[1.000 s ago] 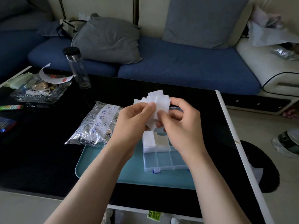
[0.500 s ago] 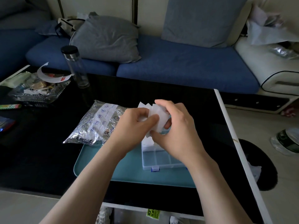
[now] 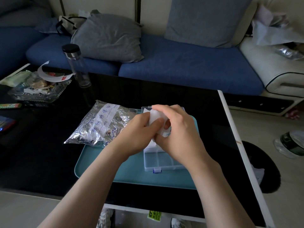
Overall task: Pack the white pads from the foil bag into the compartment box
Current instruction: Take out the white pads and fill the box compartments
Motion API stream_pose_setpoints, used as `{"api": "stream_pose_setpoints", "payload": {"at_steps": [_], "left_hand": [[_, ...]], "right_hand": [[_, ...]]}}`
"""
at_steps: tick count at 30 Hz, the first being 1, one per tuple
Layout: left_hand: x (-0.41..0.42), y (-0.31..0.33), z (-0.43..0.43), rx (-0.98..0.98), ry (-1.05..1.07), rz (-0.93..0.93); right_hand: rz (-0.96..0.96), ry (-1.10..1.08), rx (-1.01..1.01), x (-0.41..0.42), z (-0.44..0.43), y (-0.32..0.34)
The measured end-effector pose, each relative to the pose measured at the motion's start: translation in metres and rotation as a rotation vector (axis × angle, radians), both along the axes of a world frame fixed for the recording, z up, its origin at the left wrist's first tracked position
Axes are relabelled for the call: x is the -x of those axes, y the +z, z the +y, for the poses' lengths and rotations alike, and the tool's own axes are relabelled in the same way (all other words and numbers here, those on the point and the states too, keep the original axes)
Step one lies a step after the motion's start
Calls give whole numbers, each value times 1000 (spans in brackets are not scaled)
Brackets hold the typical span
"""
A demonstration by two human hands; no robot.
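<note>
One camera only, worn on the person's head, looked forward and down over the black desk (image 3: 49, 162). It sat near the work: both forearms (image 3: 92, 186) reached up from the bottom edge, and the left hand (image 3: 136, 130) and right hand (image 3: 179, 134) met over the compartment box (image 3: 162, 160) mid-frame. Behind the box the wide lens took in the blue sofa (image 3: 189, 66); right of the box, the floor (image 3: 263, 125).

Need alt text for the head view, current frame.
The left hand and right hand grip a bunch of white pads over a clear compartment box on a teal tray. A foil bag lies left of the box, partly on the tray.
</note>
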State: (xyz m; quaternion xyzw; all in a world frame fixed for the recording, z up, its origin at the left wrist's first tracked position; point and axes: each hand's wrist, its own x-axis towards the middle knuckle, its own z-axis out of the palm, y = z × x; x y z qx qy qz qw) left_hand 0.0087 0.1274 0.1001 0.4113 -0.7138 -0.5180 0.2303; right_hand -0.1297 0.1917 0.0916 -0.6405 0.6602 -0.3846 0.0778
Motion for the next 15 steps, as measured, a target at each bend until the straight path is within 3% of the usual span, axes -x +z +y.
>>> {"api": "stream_pose_setpoints", "payload": {"at_steps": [6, 15], "left_hand": [[2, 1, 3, 13, 45, -4], [3, 1, 1, -52, 71, -14]], "right_hand": [[3, 139, -60, -2, 2, -2], [-21, 77, -71, -1, 1, -1]]}}
